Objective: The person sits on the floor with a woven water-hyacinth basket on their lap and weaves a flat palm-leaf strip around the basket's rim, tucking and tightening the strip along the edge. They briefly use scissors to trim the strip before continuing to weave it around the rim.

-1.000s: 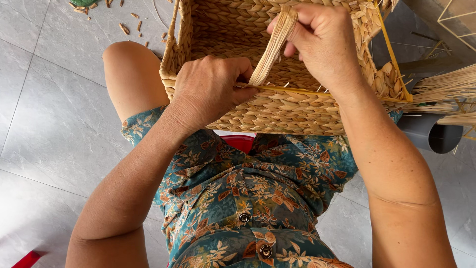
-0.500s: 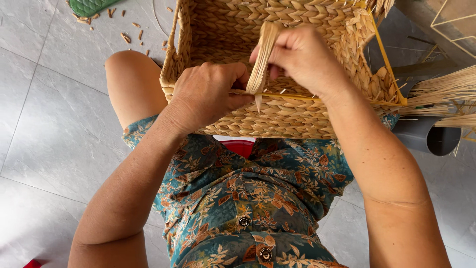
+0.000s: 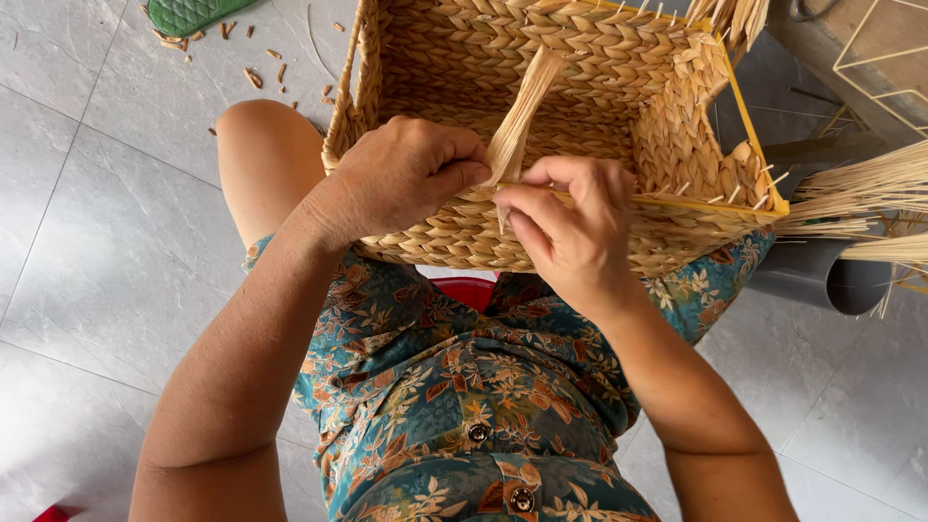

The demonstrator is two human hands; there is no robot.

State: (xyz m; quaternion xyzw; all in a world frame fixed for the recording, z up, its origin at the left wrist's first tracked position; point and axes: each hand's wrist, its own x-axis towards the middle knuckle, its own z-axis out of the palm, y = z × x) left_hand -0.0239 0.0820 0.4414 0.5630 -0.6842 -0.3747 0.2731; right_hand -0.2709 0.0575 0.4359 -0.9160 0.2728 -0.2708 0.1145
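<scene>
Head view looks straight down on a seated person with a rectangular woven basket (image 3: 580,126) resting on the lap and tilted so its open mouth faces up toward the camera, which puts the near rim within easy reach of both hands. A thin yellow frame (image 3: 749,135) runs along the right and near edges of the rim, with short stub ends of fibre poking out along it. The left hand (image 3: 406,179) is curled over the near wall, knuckles up, fingers closed tight and pressing at the rim, apparently to steady the weave at that spot. The right hand (image 3: 570,227) sits just to its right, almost touching it, with thumb and forefinger pinched together on the lower end of a flat, pale fibre strip (image 3: 522,116). That strip rises from the pinch at the near rim and leans away toward the far wall, free along its length over the basket's hollow; its lower end lies between the two hands, right where their fingertips meet, so it is held taut rather than slack. Loose bundles of pale straw (image 3: 860,198) lie to the right, over a grey tube (image 3: 822,275) on the tiled floor (image 3: 106,242). Small brown scraps (image 3: 256,77) are scattered at the far left, near a green quilted object (image 3: 188,12).
</scene>
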